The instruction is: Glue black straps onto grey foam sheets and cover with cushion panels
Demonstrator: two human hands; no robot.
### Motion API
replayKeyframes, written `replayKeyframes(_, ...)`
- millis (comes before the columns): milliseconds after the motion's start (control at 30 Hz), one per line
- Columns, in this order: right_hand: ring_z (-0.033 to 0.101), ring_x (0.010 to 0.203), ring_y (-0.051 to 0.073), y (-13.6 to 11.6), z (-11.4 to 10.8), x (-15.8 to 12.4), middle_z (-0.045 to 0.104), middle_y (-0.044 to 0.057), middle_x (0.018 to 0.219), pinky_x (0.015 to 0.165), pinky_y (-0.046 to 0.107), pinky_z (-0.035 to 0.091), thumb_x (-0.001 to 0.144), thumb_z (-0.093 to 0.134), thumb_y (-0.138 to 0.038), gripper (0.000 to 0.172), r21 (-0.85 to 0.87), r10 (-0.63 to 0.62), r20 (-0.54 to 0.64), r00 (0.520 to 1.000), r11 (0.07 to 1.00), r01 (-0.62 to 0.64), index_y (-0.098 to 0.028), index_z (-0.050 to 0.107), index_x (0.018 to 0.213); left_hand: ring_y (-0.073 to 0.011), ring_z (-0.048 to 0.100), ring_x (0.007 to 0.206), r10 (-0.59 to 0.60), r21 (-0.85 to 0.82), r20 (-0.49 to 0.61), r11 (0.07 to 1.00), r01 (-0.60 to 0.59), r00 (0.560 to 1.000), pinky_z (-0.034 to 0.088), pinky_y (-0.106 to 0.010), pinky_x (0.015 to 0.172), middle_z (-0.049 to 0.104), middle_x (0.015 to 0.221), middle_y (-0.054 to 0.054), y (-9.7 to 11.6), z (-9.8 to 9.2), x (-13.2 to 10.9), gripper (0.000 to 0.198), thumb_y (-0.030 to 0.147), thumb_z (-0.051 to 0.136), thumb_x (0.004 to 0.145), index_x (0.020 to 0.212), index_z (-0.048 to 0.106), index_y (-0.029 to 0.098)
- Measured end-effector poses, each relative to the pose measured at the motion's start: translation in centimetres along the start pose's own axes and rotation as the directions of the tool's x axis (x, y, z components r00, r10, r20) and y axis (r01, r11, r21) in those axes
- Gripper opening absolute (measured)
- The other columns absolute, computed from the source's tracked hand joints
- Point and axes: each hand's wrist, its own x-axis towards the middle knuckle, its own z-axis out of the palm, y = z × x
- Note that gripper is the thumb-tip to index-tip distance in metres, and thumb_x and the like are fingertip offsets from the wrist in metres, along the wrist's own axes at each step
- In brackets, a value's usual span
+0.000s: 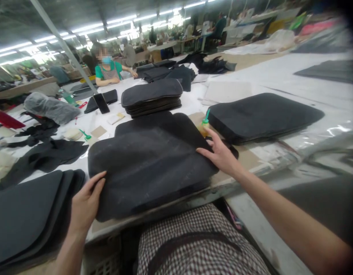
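Observation:
A large black panel with rounded corners [148, 164], of cloth or sheet foam, lies in front of me over other black pieces at the table's near edge. My left hand [86, 200] pinches its left edge, thumb and forefinger together at the rim. On the right edge, my right hand [221, 152] grips with the thumb on top and the other fingers at the far side, partly hidden. Just beyond the right fingers stands a small glue bottle with a green nozzle [205, 122]. Faint pale marks show on the panel.
Stacks of black panels lie at left [24, 214], at right [262, 114] and behind [152, 95]. A second green-nozzled bottle [87, 136], black scraps [47, 152] and a phone on a pole [101, 103] are at left. A masked co-worker [109, 72] sits across the white table.

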Motion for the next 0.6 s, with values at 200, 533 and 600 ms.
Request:
replayKeyframes(200,0.067,0.110,0.026,4.7,1.3,-1.3,0.074,0.003,0.116,0.102,0.041,0.052,0.094,0.056,-0.042,0.029,-0.281,0.004,0.039,0.999,0.960,0.008,-0.026,0.071,0.112,-0.0272,0.066,0.112,-0.138,-0.048,0.244,0.987,0.154,0.960,0.049,-0.043,0.102,0.072,0.118,-0.004,-4.3,3.7,-0.8,0.045,0.056,0.055,0.090,0.121,0.069,0.026)
replayKeyframes(533,0.069,0.107,0.026,5.1,1.4,-2.6,0.072,0.005,0.120,0.097,0.041,0.053,0.092,0.059,-0.042,0.036,-0.487,0.022,0.109,0.994,0.873,0.034,-0.025,0.068,0.122,-0.0262,0.061,0.119,-0.095,0.038,0.353,0.995,0.087,0.931,0.047,-0.043,0.106,0.063,0.134,-0.005,-4.8,4.1,-0.6,0.059,0.058,0.066,0.082,0.133,0.059,0.029)
replayKeyframes(600,0.068,0.107,0.026,5.2,1.3,-2.8,0.071,0.006,0.121,0.096,0.041,0.053,0.091,0.060,-0.042,0.038,-0.505,0.031,0.121,0.992,0.862,0.034,-0.025,0.066,0.125,-0.0260,0.061,0.120,-0.086,0.053,0.367,0.996,0.072,0.926,0.047,-0.043,0.106,0.063,0.133,-0.005,-4.8,4.2,-0.6,0.059,0.057,0.065,0.083,0.134,0.058,0.028)
